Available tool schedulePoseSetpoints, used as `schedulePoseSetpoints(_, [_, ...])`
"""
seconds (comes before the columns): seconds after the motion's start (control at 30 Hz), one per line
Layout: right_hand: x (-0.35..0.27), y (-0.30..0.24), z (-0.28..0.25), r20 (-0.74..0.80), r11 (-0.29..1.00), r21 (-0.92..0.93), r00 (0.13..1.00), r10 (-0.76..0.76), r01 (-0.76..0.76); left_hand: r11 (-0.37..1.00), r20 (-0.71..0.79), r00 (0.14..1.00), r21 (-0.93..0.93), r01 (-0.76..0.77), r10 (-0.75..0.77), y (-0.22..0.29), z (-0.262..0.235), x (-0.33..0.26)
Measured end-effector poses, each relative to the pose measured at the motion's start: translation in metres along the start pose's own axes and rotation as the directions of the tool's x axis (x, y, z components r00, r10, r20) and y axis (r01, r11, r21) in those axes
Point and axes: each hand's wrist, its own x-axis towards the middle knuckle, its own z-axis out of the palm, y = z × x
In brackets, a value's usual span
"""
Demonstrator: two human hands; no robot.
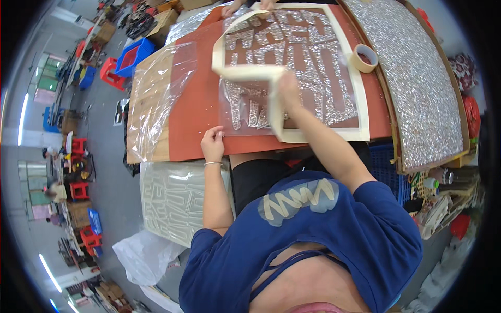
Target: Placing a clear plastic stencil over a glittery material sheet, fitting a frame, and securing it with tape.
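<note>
My right hand [290, 93], smeared by motion, is closed on a loose strip of cream masking tape [245, 73]. The strip is lifted off the left side of a clear plastic sheet [225, 117] and folds over it. Tape still lies along the sheet's right and near edges. Silvery glitter pieces [313, 36] form a pattern with reddish-brown gaps on the sheet. My left hand [213, 142] is at the sheet's near left corner, its fingers pinched on the edge. Another person's hands [265, 5] touch the tape at the far edge.
A tape roll [364, 57] sits right of the sheet on the red-brown table cover [190, 112]. Clear film [156, 99] drapes over bare wood at left. A tray of silver glitter material [412, 68] stands at right. Below the table lies a pale cut-out sheet [175, 198].
</note>
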Motion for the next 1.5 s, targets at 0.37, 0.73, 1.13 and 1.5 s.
schedulePoseSetpoints(0.37, [0.085, 0.002, -0.069, -0.012, 0.981, -0.104, 0.986, 0.164, -0.165, 0.595, -0.151, 0.886, -0.787, 0.161, -0.439, 0.001, -0.042, 0.028])
schedulePoseSetpoints(0.73, [-0.001, -0.027, -0.060, 0.893, 0.557, -0.178, 0.371, -0.255, 0.811, 0.952, 0.340, 0.921, 0.167, -0.257, 0.189, 0.053, 0.089, 0.024])
schedulePoseSetpoints(1.13, [-0.023, -0.072, -0.043, 0.976, 0.230, -0.217, 0.203, 0.084, 0.949, 0.879, 0.296, 0.889, 0.227, -0.419, 0.348, 0.039, 0.110, -0.005])
schedulePoseSetpoints(1.5, [0.092, -0.149, -0.051, 0.794, 0.411, -0.593, 0.589, 0.152, 0.693, 0.778, 0.326, 0.810, 0.259, -0.573, 0.488, 0.057, 0.109, -0.004])
